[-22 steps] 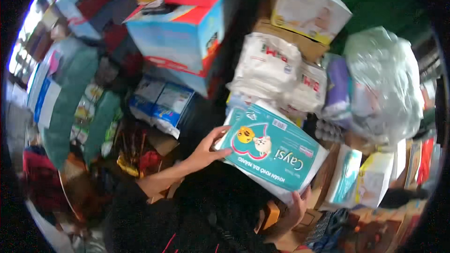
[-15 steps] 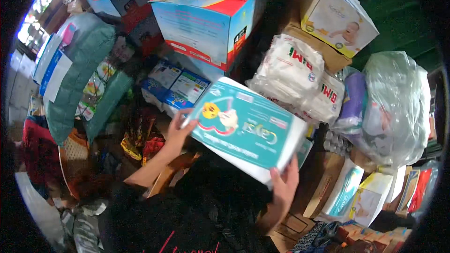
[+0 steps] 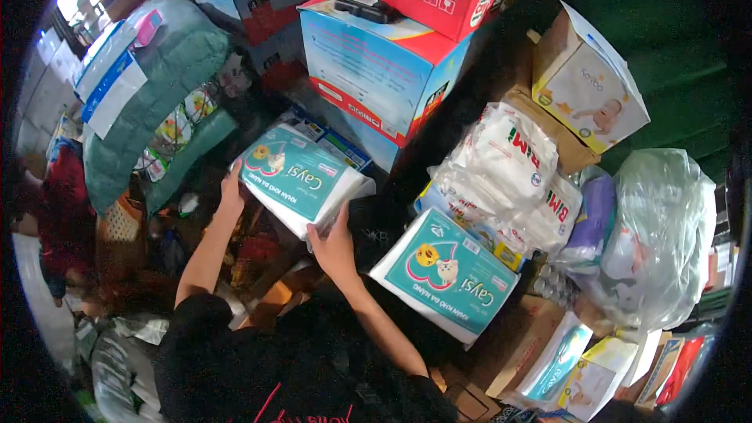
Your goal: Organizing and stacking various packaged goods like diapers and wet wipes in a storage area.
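Observation:
Between my two hands is a teal-and-white soft pack of wipes [image 3: 290, 176], tilted above the blue packs at the left centre. My left hand [image 3: 230, 188] grips its left end, and my right hand [image 3: 335, 244] holds its near right corner. Part of my left fingers is hidden behind the pack. A second teal-and-white pack of wipes [image 3: 446, 274] lies to the right of my right forearm, apart from both hands. The blue packs [image 3: 345, 149] show only along their far edge, behind the held pack.
Stacked blue and red cartons [image 3: 368, 70] stand beyond the held pack. To the right are white plastic-wrapped packs [image 3: 505, 149], a white box [image 3: 591, 82] and a large clear bag [image 3: 658, 243]. A green padded bundle [image 3: 160, 70] sits at the left, small boxes [image 3: 599, 372] at the lower right.
My hands have carried the held pack left and away from me, over the blue packs. The second pack of wipes, mostly covered before, is now in full view. The head view has shifted.

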`<control>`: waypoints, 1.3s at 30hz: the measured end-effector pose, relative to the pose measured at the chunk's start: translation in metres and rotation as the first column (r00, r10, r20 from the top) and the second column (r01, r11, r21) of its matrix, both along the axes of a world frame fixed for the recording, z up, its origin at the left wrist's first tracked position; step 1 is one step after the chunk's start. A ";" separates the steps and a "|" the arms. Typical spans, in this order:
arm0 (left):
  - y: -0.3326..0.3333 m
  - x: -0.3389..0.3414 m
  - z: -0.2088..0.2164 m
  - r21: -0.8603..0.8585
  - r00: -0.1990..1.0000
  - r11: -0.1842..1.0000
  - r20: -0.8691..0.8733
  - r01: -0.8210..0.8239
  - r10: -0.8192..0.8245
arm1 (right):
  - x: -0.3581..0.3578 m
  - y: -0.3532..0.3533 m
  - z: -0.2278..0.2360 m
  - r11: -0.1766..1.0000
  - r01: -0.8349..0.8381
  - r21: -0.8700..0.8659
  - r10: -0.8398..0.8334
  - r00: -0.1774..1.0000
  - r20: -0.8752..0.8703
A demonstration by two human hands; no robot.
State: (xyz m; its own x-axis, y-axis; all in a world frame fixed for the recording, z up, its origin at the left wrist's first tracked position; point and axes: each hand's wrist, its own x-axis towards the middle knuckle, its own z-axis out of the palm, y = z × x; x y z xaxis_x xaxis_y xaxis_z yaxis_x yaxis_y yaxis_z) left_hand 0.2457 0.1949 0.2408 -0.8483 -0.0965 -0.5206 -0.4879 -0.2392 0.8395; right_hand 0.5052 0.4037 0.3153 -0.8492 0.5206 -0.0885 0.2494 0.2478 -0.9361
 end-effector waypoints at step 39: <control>0.108 0.090 0.067 -0.965 -0.070 0.258 -0.254 -0.049 -0.965 | 0.050 -0.012 -0.019 0.776 -0.382 -0.503 0.276 0.921 -0.274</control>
State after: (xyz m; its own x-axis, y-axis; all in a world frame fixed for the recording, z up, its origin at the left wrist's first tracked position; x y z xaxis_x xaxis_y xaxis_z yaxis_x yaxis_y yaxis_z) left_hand 0.3355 0.3031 0.3074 -0.4545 0.8223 0.3426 0.8823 0.3627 0.3000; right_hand 0.5547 0.3915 0.2968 -0.9877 0.1189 -0.1017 0.0664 -0.2703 -0.9605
